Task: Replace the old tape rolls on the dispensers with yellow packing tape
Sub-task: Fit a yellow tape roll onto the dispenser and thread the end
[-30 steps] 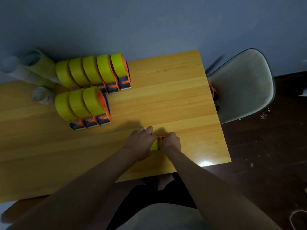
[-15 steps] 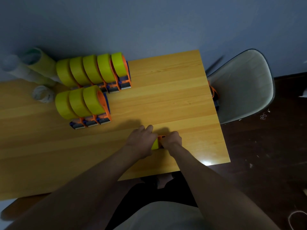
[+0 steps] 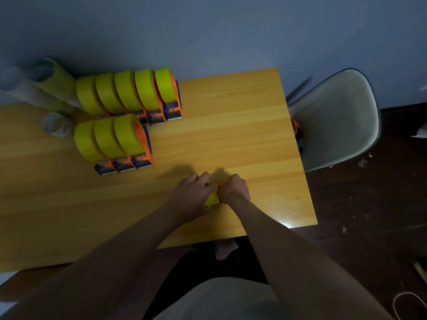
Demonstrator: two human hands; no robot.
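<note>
A yellow tape roll [image 3: 212, 199] on an orange dispenser sits near the table's front right, mostly hidden between my two hands. My left hand [image 3: 190, 195] grips it from the left with curled fingers. My right hand [image 3: 234, 189] grips it from the right, where a sliver of the orange frame [image 3: 220, 185] shows. Two rows of orange-and-blue dispensers loaded with yellow tape stand on the wooden table [image 3: 231, 135]: several in the back row [image 3: 129, 93], three in the front row [image 3: 111, 137].
Stacked tape tubes [image 3: 46, 82] and a clear used roll [image 3: 56, 125] lie at the table's back left. A white chair [image 3: 335, 118] stands at the right end, with an orange dispenser [image 3: 298, 132] on its seat edge. Dark floor lies to the right.
Both hands stay on the dispenser and have shifted only slightly; the right hand has closed in a little toward the left hand.
</note>
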